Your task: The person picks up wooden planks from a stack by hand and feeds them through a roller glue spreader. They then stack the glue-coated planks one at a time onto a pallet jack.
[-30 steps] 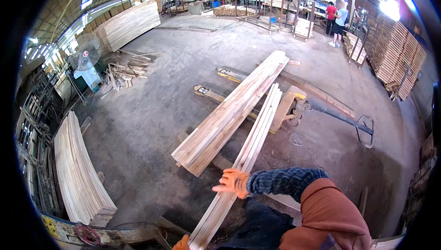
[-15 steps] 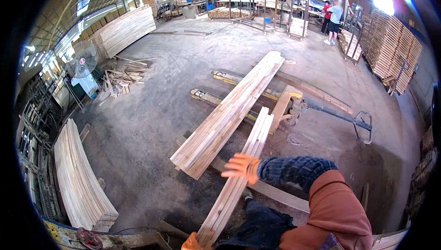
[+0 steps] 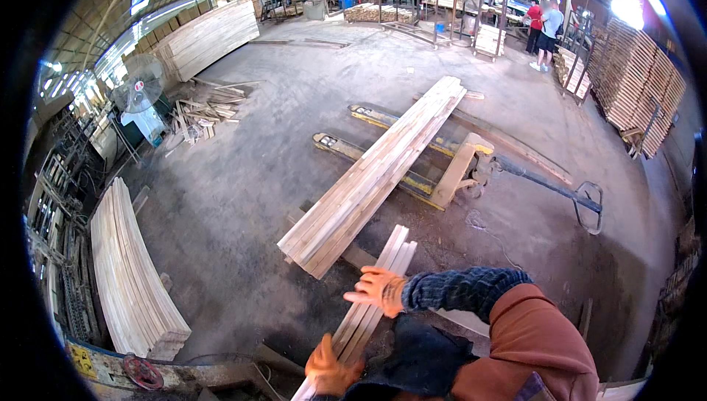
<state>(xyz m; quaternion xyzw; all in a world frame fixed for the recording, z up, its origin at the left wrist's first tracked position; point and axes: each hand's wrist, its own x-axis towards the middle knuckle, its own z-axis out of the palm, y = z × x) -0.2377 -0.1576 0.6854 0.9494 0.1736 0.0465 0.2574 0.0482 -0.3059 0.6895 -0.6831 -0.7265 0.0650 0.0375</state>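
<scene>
Thing: a bundle of pale wooden slats (image 3: 372, 294), several long thin strips held together side by side.
Colour: light, raw wood, unpainted, with clean sawn ends.
Pose: slanted, its far end raised toward the upper right and its near end running down to the lower left edge of the view.
Far end: squared off, lying just beside the near end of the long plank stack (image 3: 375, 173); whether they touch cannot be told.
Contact: the right hand (image 3: 377, 290) lies across its middle, the left hand (image 3: 328, 368) grips it lower down.
Place: above the concrete floor.
</scene>
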